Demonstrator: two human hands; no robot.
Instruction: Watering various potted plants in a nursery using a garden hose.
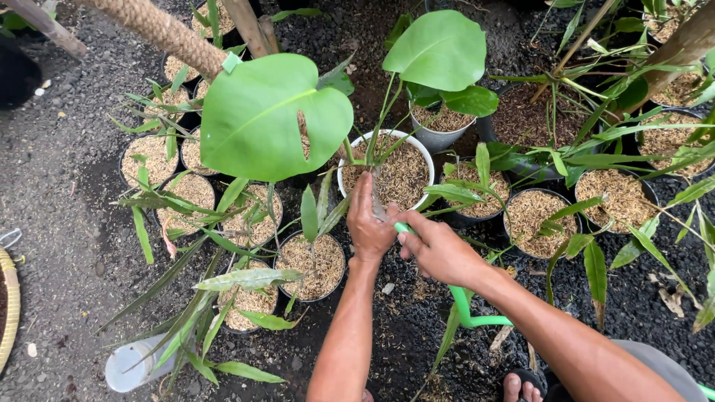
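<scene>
My left hand (369, 222) reaches to the near rim of a white pot (427, 156) filled with pale husk mulch, its fingers among the plant stems at the soil. A large split green leaf (272, 115) rises from that pot's left side. My right hand (438, 249) is closed around the end of a green hose (465, 309), whose tip points into the white pot beside my left hand. The hose bends down and back towards my feet.
Many black pots (538, 217) of husk mulch with small green plants crowd the dark gravel on both sides. A rope-wrapped pole (164, 31) slants across the top left. A white tube (130, 366) lies lower left, a woven basket edge (9, 305) at far left.
</scene>
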